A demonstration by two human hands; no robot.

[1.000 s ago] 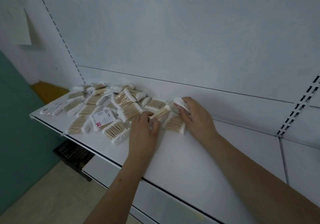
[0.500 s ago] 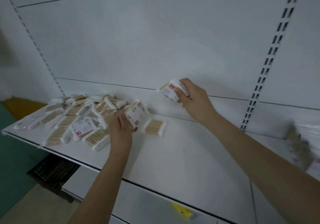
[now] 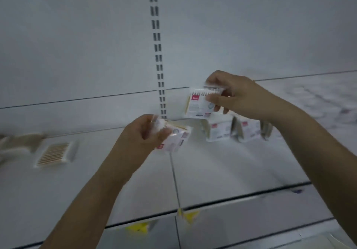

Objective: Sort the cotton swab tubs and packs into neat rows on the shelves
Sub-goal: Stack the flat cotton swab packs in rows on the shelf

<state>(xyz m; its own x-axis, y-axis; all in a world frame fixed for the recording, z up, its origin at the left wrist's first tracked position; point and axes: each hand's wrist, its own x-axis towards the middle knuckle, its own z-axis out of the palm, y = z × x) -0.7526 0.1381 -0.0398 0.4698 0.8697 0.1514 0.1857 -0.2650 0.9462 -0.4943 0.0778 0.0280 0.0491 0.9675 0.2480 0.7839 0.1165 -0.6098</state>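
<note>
Head view: two swab packs are carried toward a standing row on the shelf.

One pack is pinched by the right hand, directly above the standing row at the back panel. A second pack is pinched by the left hand, just left of that row. Open shelf lies in front. A loose pack lies flat far left.
</note>
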